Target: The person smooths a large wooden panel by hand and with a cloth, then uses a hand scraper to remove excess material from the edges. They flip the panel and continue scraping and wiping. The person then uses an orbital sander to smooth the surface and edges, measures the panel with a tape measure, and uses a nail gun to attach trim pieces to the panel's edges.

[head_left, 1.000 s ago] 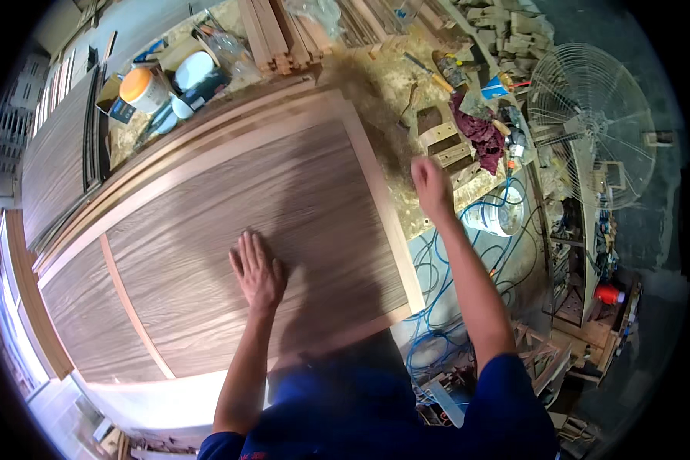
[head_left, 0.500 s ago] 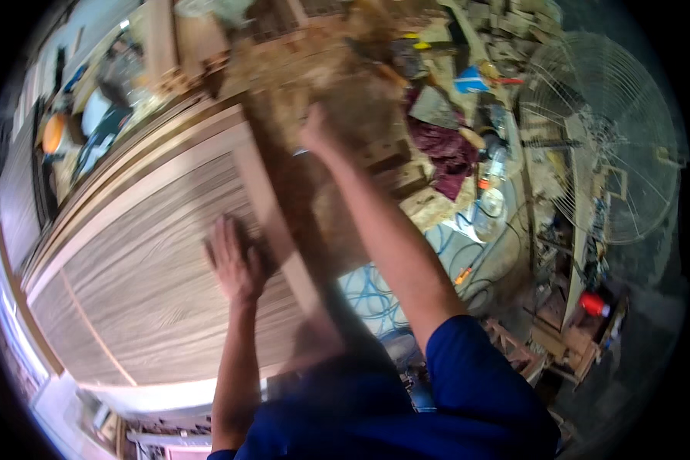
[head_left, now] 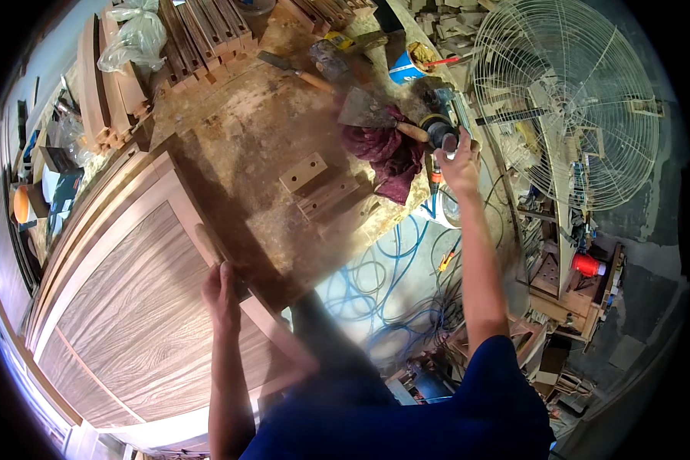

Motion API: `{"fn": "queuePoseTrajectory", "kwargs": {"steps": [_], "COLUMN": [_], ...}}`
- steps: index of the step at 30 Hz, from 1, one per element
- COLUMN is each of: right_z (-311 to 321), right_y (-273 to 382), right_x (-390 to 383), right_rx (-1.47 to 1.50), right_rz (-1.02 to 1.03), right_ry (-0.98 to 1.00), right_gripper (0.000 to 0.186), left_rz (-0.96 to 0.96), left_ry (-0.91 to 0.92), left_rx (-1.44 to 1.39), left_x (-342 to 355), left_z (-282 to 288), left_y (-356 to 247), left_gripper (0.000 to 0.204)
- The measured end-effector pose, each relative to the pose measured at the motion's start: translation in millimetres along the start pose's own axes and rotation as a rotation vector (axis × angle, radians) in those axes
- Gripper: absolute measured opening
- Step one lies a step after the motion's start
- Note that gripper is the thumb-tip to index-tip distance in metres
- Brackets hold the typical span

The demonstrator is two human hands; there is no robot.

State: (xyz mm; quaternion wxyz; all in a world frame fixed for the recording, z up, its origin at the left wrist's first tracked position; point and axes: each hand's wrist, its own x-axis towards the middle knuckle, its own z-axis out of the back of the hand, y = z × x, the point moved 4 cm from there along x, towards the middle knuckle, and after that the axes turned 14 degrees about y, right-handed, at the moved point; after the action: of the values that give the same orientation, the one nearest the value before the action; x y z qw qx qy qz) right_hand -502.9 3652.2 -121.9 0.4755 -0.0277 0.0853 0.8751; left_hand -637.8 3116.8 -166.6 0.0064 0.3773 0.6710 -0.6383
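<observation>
A wood-grained panel with a paler frame (head_left: 123, 299) lies at the left, stacked on similar ones. My left hand (head_left: 222, 295) is at its right frame edge, fingers drawn together. A narrow brownish piece (head_left: 208, 245) lies along the edge just beyond the fingertips; whether I hold it or the frame is unclear. My right hand (head_left: 460, 170) reaches the right side of the workbench, thumb and forefinger apart around the rounded end of a black power tool (head_left: 439, 130). Next to the tool are a wide-bladed scraper (head_left: 366, 111) with a wooden handle and a crumpled maroon cloth (head_left: 391, 161).
Two drilled wood blocks (head_left: 303, 172) lie on the worn workbench (head_left: 241, 126). Beyond are a chisel-like tool (head_left: 295, 70), a blue tub (head_left: 406, 69) and stacked wooden strips (head_left: 199, 38). Blue hoses (head_left: 376, 280) coil on the floor; a large wire-caged fan (head_left: 567, 100) stands right.
My right hand has swung right from above the bench to the power tool. My left hand has gone from lying flat on the panel to its frame edge, fingers closed. The view has shifted.
</observation>
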Motion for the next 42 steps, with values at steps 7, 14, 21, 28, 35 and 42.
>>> {"fn": "queuePoseTrajectory", "kwargs": {"steps": [7,14,21,28,35,42], "right_z": [-37,-13,-56,-54,-59,-98], "right_y": [-1,70,163,242,337,312], "right_x": [62,80,-26,-7,15,-2], "right_rx": [0.285,0.243,0.191,0.236,0.112,0.346], "right_rz": [0.306,0.504,0.576,0.602,1.239,0.939], "right_ry": [0.251,0.187,0.032,0.165,-0.016,0.156], "right_gripper": [0.083,0.065,0.088,0.05,0.043,0.041], "left_rz": [0.047,0.076,0.103,0.087,0.09,0.115], "left_ry": [0.015,0.035,-0.027,-0.034,-0.023,-0.044], "left_rx": [0.116,0.111,0.092,0.06,0.125,0.14], "left_x": [7,11,2,10,12,7], "left_z": [45,37,44,41,32,49], "left_y": [37,25,31,33,24,30], "left_gripper": [0.047,0.047,0.042,0.043,0.043,0.041]}}
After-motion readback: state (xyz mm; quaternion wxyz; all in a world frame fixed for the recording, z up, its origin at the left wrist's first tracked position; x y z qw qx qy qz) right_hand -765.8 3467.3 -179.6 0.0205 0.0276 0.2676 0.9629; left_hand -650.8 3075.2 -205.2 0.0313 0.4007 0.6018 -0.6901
